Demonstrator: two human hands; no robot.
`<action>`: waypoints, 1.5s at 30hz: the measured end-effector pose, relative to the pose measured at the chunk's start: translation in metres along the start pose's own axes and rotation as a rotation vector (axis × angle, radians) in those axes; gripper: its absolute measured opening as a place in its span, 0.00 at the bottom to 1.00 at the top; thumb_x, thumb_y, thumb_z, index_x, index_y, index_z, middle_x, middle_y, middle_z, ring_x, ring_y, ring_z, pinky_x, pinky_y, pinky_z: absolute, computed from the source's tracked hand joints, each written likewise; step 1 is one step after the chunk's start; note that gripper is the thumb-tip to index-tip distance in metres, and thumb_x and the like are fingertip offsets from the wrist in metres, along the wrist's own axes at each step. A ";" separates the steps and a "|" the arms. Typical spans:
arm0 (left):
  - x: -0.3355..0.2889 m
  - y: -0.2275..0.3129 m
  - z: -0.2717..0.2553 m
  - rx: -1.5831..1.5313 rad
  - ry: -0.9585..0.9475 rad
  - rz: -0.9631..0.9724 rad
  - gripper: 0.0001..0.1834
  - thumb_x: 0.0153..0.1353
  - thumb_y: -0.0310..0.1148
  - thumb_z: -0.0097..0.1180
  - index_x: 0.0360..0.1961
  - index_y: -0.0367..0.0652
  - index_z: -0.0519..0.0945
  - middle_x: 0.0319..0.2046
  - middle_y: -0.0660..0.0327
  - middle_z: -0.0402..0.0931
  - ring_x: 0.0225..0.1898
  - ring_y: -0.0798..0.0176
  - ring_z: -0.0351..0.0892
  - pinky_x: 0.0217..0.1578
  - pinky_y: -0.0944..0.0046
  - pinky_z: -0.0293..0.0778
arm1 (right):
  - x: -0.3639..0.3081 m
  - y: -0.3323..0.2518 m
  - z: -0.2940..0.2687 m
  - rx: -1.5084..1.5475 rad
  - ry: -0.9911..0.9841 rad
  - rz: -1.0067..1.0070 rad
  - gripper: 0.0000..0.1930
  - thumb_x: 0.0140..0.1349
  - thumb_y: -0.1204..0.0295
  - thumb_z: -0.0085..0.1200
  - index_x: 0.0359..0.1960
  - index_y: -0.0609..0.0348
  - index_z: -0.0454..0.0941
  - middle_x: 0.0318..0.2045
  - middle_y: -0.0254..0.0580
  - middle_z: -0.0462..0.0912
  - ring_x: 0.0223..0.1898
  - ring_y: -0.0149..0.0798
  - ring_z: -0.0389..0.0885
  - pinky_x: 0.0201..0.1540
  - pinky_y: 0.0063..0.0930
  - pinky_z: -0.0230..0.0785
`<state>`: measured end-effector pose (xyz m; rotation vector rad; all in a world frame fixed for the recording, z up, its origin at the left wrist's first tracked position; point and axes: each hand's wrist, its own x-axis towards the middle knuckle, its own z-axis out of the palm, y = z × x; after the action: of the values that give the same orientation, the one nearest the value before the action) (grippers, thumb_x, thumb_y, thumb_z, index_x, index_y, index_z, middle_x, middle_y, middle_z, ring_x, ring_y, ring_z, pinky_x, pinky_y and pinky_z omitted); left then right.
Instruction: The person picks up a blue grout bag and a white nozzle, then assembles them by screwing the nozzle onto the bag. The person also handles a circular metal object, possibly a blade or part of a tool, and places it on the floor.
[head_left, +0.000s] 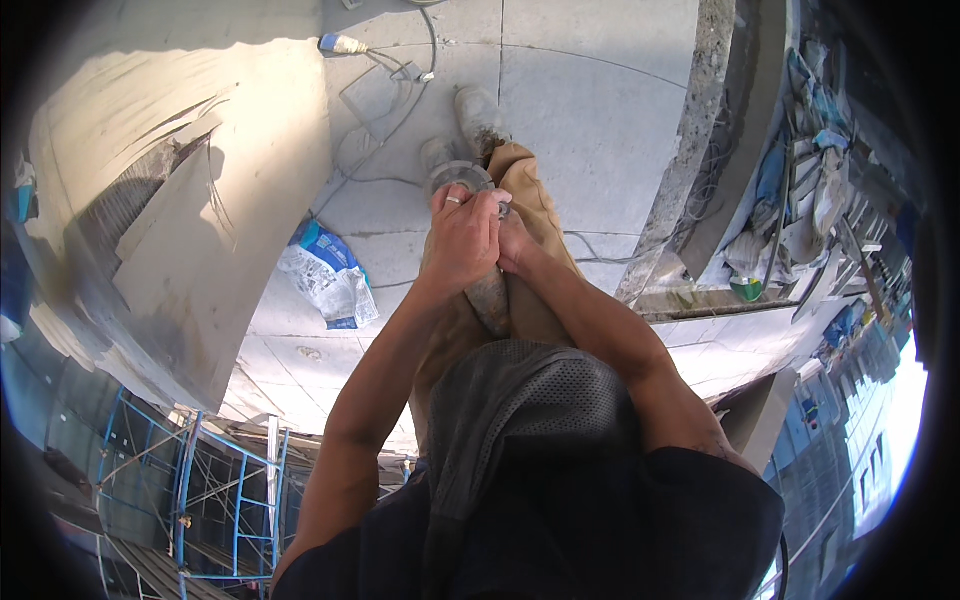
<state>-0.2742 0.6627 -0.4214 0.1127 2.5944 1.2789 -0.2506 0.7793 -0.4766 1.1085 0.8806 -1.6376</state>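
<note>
Head view shows the left hand [464, 240] and right hand [516, 246] gripping a grey disc tool [458, 174].

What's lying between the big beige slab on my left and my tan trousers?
In the head view, a crumpled blue-and-white bag lies between the slab and the trousers on the floor; a thin cable crosses there too.

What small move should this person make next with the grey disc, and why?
I'd ease the grey disc slightly away from the tan trousers. The left hand and right hand are gathered at its near edge, and it looks close to the trouser leg, though I can't tell whether they touch. A little clearance seems sensible.
</note>
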 end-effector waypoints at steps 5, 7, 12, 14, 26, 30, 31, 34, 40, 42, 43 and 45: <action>0.009 -0.001 -0.014 -0.042 -0.241 0.033 0.13 0.58 0.27 0.51 0.44 0.49 0.79 0.29 0.61 0.79 0.39 0.54 0.72 0.51 0.52 0.61 | -0.003 -0.001 0.002 0.010 -0.032 -0.040 0.10 0.68 0.69 0.48 0.47 0.57 0.74 0.44 0.39 0.78 0.44 0.34 0.79 0.45 0.32 0.76; 0.021 -0.006 -0.025 -0.171 -0.405 0.021 0.13 0.57 0.27 0.54 0.44 0.50 0.80 0.28 0.59 0.79 0.38 0.54 0.73 0.49 0.52 0.63 | -0.005 -0.002 0.003 0.017 -0.054 -0.039 0.10 0.68 0.70 0.47 0.47 0.57 0.74 0.44 0.39 0.78 0.45 0.34 0.79 0.46 0.32 0.76; 0.056 -0.008 -0.045 -0.292 -0.639 -0.036 0.15 0.55 0.29 0.61 0.45 0.46 0.80 0.27 0.59 0.79 0.30 0.59 0.73 0.40 0.58 0.69 | -0.004 -0.003 0.007 0.104 -0.054 -0.077 0.10 0.69 0.71 0.44 0.47 0.59 0.74 0.43 0.41 0.79 0.44 0.36 0.80 0.46 0.34 0.77; 0.064 -0.009 -0.051 -0.356 -0.680 -0.105 0.16 0.54 0.28 0.62 0.46 0.45 0.80 0.25 0.57 0.78 0.26 0.61 0.73 0.35 0.60 0.71 | -0.009 -0.010 0.013 0.149 -0.003 -0.023 0.11 0.69 0.71 0.42 0.47 0.60 0.74 0.43 0.42 0.80 0.44 0.37 0.81 0.45 0.35 0.78; 0.052 -0.010 -0.052 -0.276 -0.563 0.092 0.13 0.56 0.24 0.58 0.44 0.41 0.79 0.28 0.54 0.80 0.33 0.61 0.80 0.36 0.61 0.73 | -0.017 -0.013 0.020 0.134 -0.002 -0.012 0.13 0.71 0.67 0.39 0.47 0.59 0.73 0.43 0.45 0.80 0.44 0.41 0.82 0.46 0.41 0.78; 0.048 -0.012 -0.058 -0.400 -0.490 -0.031 0.11 0.58 0.24 0.57 0.43 0.41 0.79 0.32 0.55 0.78 0.35 0.57 0.80 0.38 0.60 0.73 | 0.003 0.005 0.003 0.184 -0.026 -0.052 0.13 0.68 0.69 0.47 0.49 0.63 0.69 0.41 0.47 0.79 0.41 0.40 0.82 0.43 0.37 0.78; 0.041 -0.014 -0.060 -0.465 -0.412 -0.142 0.11 0.59 0.24 0.56 0.44 0.41 0.79 0.32 0.56 0.77 0.35 0.56 0.80 0.38 0.60 0.73 | 0.004 0.006 0.004 0.182 -0.023 -0.063 0.14 0.68 0.68 0.48 0.49 0.64 0.69 0.41 0.48 0.78 0.41 0.41 0.82 0.42 0.37 0.79; 0.030 -0.011 -0.074 -0.454 -0.424 -0.203 0.12 0.60 0.25 0.57 0.45 0.43 0.80 0.36 0.58 0.72 0.37 0.55 0.77 0.41 0.59 0.72 | 0.003 0.004 0.003 0.125 0.023 -0.058 0.15 0.67 0.67 0.50 0.49 0.65 0.68 0.42 0.50 0.78 0.41 0.41 0.81 0.41 0.38 0.79; 0.006 -0.025 -0.058 -0.124 -0.445 0.084 0.20 0.56 0.37 0.64 0.50 0.47 0.80 0.43 0.55 0.65 0.48 0.52 0.69 0.48 0.56 0.68 | -0.003 0.000 0.004 0.133 -0.015 -0.041 0.17 0.66 0.66 0.52 0.49 0.66 0.67 0.41 0.51 0.77 0.41 0.42 0.81 0.40 0.38 0.79; 0.005 -0.026 -0.057 -0.098 -0.404 0.083 0.23 0.55 0.40 0.66 0.51 0.47 0.79 0.45 0.54 0.65 0.50 0.51 0.68 0.50 0.56 0.68 | 0.004 0.006 -0.002 0.132 -0.014 -0.066 0.17 0.66 0.67 0.52 0.50 0.67 0.67 0.42 0.51 0.77 0.41 0.42 0.81 0.40 0.39 0.79; 0.007 -0.020 -0.058 -0.078 -0.371 0.090 0.24 0.55 0.42 0.66 0.52 0.47 0.78 0.45 0.54 0.64 0.51 0.52 0.67 0.50 0.56 0.69 | 0.009 0.008 -0.006 0.113 0.006 -0.069 0.17 0.67 0.67 0.51 0.51 0.67 0.67 0.43 0.50 0.77 0.41 0.42 0.81 0.40 0.39 0.79; 0.002 -0.020 -0.056 -0.162 -0.284 -0.015 0.27 0.55 0.44 0.66 0.54 0.45 0.76 0.47 0.54 0.63 0.53 0.53 0.66 0.50 0.56 0.70 | 0.010 0.009 -0.008 0.113 0.052 -0.086 0.17 0.68 0.69 0.50 0.52 0.67 0.66 0.44 0.50 0.78 0.42 0.42 0.81 0.40 0.38 0.79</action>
<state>-0.2893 0.6078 -0.4043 0.2275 2.2420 1.3534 -0.2420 0.7806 -0.4887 1.2098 0.8887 -1.7537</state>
